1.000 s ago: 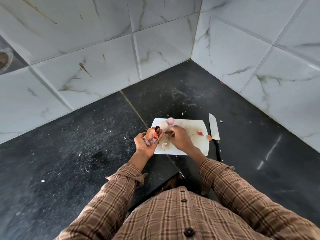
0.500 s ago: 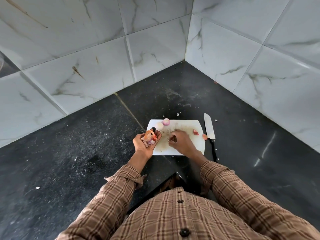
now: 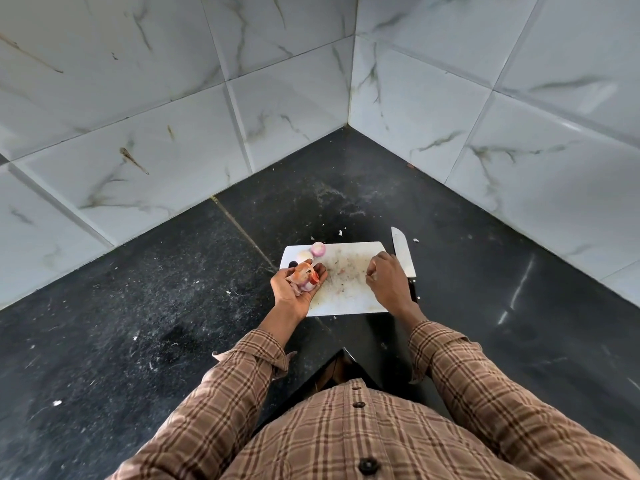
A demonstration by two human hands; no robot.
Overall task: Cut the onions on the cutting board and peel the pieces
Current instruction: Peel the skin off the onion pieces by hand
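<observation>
The left hand (image 3: 294,289) is cupping onion scraps (image 3: 304,279) over the cutting board (image 3: 349,299). The right hand (image 3: 388,282) is hovering with fingers curled, possibly pinching something; I cannot tell.

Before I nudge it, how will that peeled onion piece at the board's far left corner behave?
The peeled onion piece looks rounded, so it probably rolls if pushed. It sits at the cutting board edge, so it may drop onto the counter. Its bare glossy surface is likely slippery; it seems small and light.
</observation>
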